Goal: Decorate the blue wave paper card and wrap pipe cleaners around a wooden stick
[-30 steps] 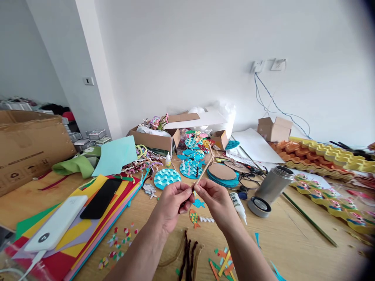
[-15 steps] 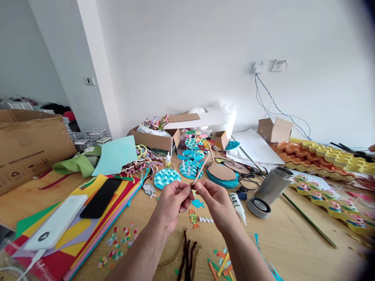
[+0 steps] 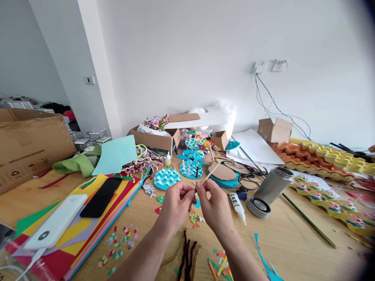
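Observation:
My left hand [image 3: 178, 199] and my right hand [image 3: 212, 201] meet at the fingertips over the middle of the table, both pinched closed. Between them they hold a thin pale wooden stick [image 3: 211, 173], its free end pointing up to the right. Its lower end is hidden by the fingers, and whatever else they pinch there cannot be made out. Just below the hands lies a patterned paper fish [image 3: 193, 218]. Dark brown pipe cleaners [image 3: 186, 255] lie between my forearms. Beyond the hands are a blue wavy disc [image 3: 167, 178] and a tiered blue decoration [image 3: 191, 156].
A white glue bottle [image 3: 238, 207] and an open metal flask [image 3: 274, 185] stand or lie to the right. Coloured sheets carry a black phone [image 3: 101, 198] and a white power bank [image 3: 57, 222] on the left. Egg trays [image 3: 325, 156] line the far right; paper scraps [image 3: 221, 263] lie in front.
The stick has tipped over to the right, from nearly upright to a slant. My hands stay together, having shifted slightly, and the left now covers less of the paper pieces to its left.

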`<state>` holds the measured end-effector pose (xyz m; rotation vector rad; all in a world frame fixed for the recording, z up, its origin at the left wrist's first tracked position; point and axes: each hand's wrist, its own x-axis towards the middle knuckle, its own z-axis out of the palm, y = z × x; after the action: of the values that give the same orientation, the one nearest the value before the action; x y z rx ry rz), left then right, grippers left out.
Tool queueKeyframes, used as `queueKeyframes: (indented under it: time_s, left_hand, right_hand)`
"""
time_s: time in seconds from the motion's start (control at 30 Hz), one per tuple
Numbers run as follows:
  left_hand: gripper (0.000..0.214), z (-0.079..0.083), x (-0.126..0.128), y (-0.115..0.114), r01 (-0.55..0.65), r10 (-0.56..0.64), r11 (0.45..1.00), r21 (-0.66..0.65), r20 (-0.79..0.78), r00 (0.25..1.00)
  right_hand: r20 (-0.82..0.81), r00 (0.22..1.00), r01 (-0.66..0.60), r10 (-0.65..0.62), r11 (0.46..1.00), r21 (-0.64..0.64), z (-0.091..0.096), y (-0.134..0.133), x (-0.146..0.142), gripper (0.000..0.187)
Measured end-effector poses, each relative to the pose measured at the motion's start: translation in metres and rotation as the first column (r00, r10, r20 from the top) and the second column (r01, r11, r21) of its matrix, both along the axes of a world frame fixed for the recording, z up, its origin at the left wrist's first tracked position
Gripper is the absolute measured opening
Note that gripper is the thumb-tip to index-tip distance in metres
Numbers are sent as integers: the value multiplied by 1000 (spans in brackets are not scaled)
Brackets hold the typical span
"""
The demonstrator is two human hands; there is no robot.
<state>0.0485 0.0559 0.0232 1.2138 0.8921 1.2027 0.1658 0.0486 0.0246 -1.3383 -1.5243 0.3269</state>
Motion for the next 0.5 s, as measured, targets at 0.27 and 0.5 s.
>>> queueKeyframes:
  time_s: [0.27,0.5]
  left_hand:
    - [27,6,-3,2,28,-5,990,-141,161,987]
    - [28,2,0,0,73,-70,996,-56,51,996]
  right_hand:
    - [-255,906,-365,339,929,-61,2,6,8,35]
    - [-240,946,-244,217,966,-87,0,3,8,35]
